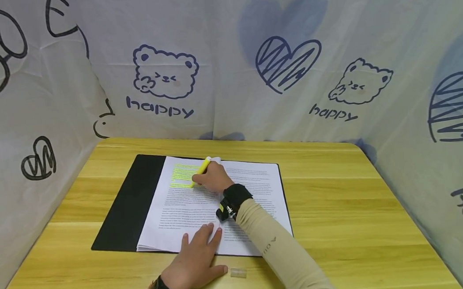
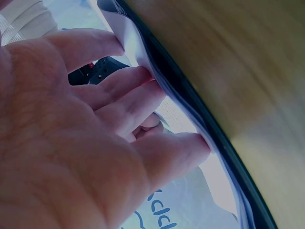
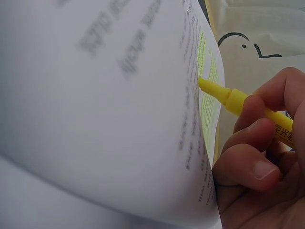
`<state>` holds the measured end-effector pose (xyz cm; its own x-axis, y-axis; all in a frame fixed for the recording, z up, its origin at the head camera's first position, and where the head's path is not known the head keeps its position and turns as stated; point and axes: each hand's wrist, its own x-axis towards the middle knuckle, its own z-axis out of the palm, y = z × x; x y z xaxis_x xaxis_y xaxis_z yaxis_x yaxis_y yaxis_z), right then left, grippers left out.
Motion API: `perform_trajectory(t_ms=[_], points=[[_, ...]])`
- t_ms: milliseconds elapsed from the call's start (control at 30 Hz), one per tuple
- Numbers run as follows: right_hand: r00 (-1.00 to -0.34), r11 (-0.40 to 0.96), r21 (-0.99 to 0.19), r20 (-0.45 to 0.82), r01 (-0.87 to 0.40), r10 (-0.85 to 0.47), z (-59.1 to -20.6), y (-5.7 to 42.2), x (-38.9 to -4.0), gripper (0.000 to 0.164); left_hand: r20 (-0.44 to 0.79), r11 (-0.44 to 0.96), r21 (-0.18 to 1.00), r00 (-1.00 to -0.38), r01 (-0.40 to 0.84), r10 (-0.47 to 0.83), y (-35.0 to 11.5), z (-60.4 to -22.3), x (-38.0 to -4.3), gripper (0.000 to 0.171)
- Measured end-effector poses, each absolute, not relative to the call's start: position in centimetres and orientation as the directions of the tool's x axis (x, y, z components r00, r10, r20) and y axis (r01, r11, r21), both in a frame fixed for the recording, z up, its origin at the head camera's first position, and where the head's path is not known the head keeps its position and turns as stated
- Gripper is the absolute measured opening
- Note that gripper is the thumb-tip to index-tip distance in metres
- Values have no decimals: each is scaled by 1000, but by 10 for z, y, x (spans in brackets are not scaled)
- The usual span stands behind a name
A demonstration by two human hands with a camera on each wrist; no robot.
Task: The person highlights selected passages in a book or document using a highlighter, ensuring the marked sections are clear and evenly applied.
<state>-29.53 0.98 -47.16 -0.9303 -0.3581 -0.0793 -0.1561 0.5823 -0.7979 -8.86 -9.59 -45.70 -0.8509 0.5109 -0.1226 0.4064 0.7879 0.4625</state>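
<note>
My right hand (image 1: 213, 178) pinches a yellow highlighter (image 1: 204, 165), its tip down at the printed text. In the right wrist view the tip of the highlighter (image 3: 214, 89) meets the page beside yellow-marked lines. Several rows of yellow highlighting (image 1: 183, 173) cover the top of the left-hand page (image 1: 153, 224). Spread fingers of my left hand (image 1: 195, 262) rest on the lower edge of the papers, near the middle fold. From the left wrist view, the fingertips of that hand (image 2: 109, 119) touch the paper edge.
A black folder (image 1: 127, 204) lies open under the papers on the wooden table (image 1: 347, 217). Right of my left thumb sits a small translucent piece (image 1: 238, 273). White cloth (image 1: 226, 65) with drawn bears and hearts hangs around the table's back and sides.
</note>
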Motion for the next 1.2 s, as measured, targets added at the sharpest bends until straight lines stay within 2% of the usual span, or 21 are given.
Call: perform_trajectory(t_ms=[400,1200], points=[[-927,595,-791,-102,-145,-361,-473,11,-301,18,-123,789,457,-849,411,513,-97,-457,-89,83],[-931,600,-787,-99,-143,-351,-467,17,-291,19,-125,787,463,-849,408,514,-97,-458,-88,83]])
